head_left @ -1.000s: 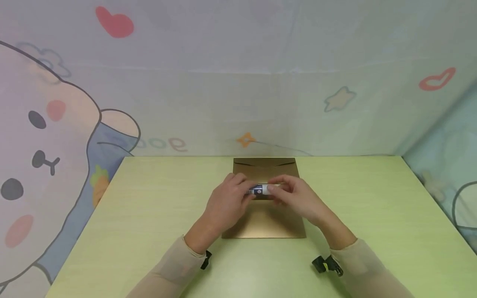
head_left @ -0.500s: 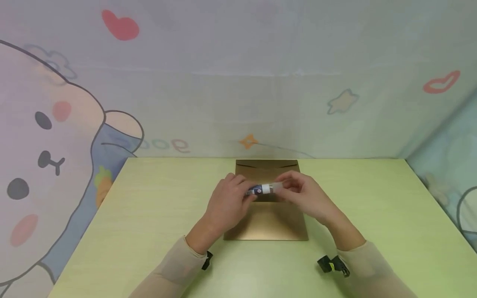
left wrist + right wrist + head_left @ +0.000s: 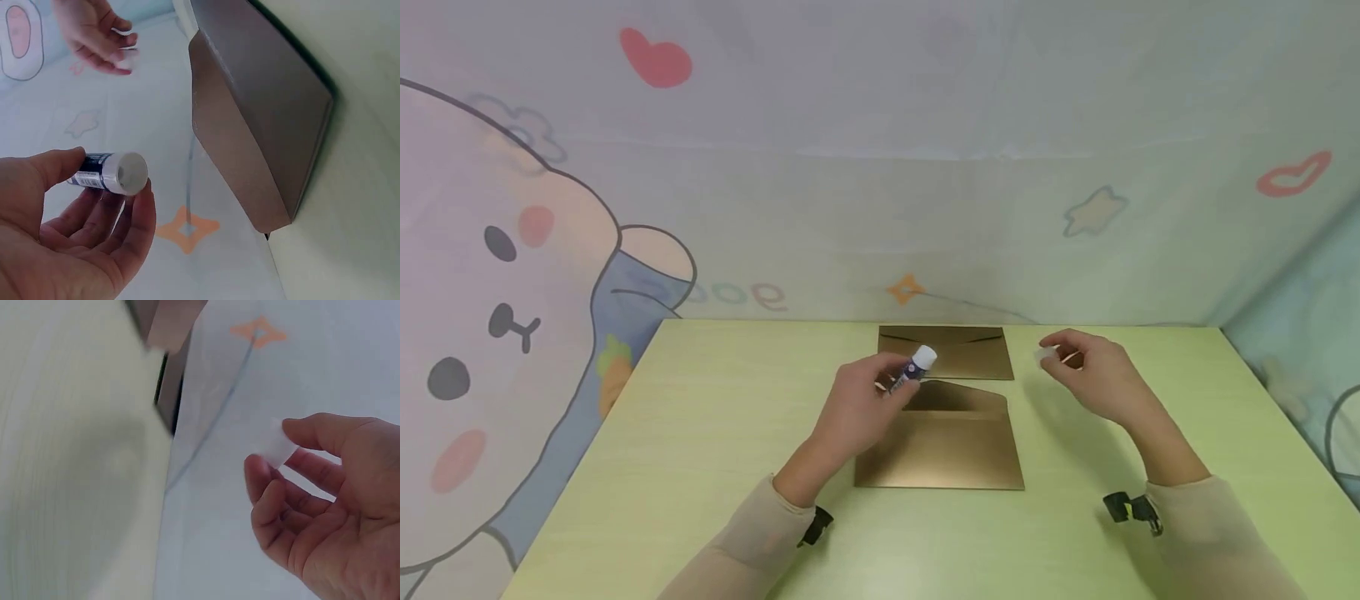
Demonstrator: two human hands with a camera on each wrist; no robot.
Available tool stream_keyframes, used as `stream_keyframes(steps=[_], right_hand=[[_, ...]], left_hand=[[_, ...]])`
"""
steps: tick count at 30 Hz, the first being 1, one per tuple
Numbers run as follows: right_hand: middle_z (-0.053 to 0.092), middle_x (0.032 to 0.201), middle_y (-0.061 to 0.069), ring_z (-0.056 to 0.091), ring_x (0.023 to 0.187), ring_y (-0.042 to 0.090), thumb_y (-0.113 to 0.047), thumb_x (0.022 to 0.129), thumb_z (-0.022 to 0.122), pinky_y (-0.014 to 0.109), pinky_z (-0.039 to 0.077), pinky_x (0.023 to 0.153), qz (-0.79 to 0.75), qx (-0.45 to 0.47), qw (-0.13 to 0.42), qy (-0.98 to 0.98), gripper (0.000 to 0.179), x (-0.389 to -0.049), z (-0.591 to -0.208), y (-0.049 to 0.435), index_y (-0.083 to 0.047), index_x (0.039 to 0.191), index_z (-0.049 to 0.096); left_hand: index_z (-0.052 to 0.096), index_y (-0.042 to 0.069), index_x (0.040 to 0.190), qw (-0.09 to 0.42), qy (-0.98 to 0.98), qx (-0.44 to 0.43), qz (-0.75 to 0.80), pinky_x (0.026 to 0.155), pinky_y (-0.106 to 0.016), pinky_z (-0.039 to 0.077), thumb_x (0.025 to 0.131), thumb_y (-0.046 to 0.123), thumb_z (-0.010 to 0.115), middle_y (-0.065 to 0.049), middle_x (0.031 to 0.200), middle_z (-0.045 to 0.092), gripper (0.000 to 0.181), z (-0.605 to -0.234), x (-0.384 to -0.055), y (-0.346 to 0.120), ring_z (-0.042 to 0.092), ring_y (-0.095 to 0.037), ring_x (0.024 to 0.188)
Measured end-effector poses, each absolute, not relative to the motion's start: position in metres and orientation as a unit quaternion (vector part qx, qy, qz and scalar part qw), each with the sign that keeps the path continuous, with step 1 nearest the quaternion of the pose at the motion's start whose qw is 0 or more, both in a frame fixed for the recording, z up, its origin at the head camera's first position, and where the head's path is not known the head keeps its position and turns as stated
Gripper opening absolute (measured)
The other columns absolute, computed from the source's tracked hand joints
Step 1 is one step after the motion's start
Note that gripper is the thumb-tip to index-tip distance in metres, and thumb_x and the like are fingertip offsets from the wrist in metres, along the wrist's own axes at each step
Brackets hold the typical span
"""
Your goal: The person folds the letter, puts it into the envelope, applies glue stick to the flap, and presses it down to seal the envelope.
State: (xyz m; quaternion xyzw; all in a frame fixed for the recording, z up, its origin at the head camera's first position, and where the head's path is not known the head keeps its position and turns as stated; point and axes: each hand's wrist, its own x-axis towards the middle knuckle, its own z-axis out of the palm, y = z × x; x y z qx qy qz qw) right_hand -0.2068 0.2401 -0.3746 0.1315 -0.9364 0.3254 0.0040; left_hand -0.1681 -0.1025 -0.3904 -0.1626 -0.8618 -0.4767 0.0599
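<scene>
My left hand (image 3: 860,406) pinches a glue stick (image 3: 915,367) between thumb and fingers, over the nearer envelope. The glue stick (image 3: 106,173) has a dark blue labelled barrel and a white end, tilted up to the right in the head view. Off to the right, above the table, my right hand (image 3: 1093,377) pinches a small translucent white cap (image 3: 274,442) between thumb and fingertips. Below the left hand lies a bronze envelope (image 3: 940,454) with its flap (image 3: 962,395) raised toward the back.
A second bronze envelope (image 3: 958,360) lies behind the first, near the back edge of the pale green table (image 3: 737,375). A printed cloth (image 3: 820,208) hangs behind the table. Dark wrist devices (image 3: 1133,510) sit under both sleeves.
The cap has come off the glue stick. My right hand has carried it away to the right, while my left hand has tilted the glue stick upward, uncovering more of the envelopes.
</scene>
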Motion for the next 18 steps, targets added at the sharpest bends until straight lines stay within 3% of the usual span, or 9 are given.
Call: stream_keyframes(steps=[8,16,18], right_hand=[[0.065,0.108,0.025,0.064,0.090,0.036,-0.014,0.105,0.062,0.051,0.054,0.075,0.230,0.109,-0.040,-0.966,0.032,-0.224,-0.392,0.282,0.010,0.124,0.058],[0.064,0.097,0.018,0.061,0.080,0.028,-0.009,0.103,0.060,0.048,0.053,0.073,0.193,0.100,-0.078,-0.973,0.031,-0.234,-0.406,0.294,0.012,0.125,0.056],[0.064,0.095,0.017,0.060,0.080,0.027,-0.008,0.102,0.059,0.048,0.053,0.073,0.192,0.101,-0.082,-0.973,0.031,-0.235,-0.409,0.296,0.013,0.125,0.056]], left_hand=[[0.071,0.006,0.126,0.014,-0.833,-0.126,-0.539,0.077,-0.036,0.060,0.101,0.019,0.075,-0.005,0.109,0.073,0.029,-0.389,-0.168,-0.105,0.073,-0.017,0.093],[0.063,-0.007,0.128,-0.034,-0.756,-0.092,-0.647,0.088,-0.052,0.062,0.102,0.009,0.072,-0.018,0.115,0.068,0.032,-0.387,-0.170,-0.104,0.076,-0.026,0.098],[0.063,-0.009,0.127,-0.041,-0.737,-0.086,-0.669,0.088,-0.051,0.062,0.101,0.006,0.071,-0.020,0.114,0.067,0.031,-0.388,-0.171,-0.103,0.077,-0.027,0.097]])
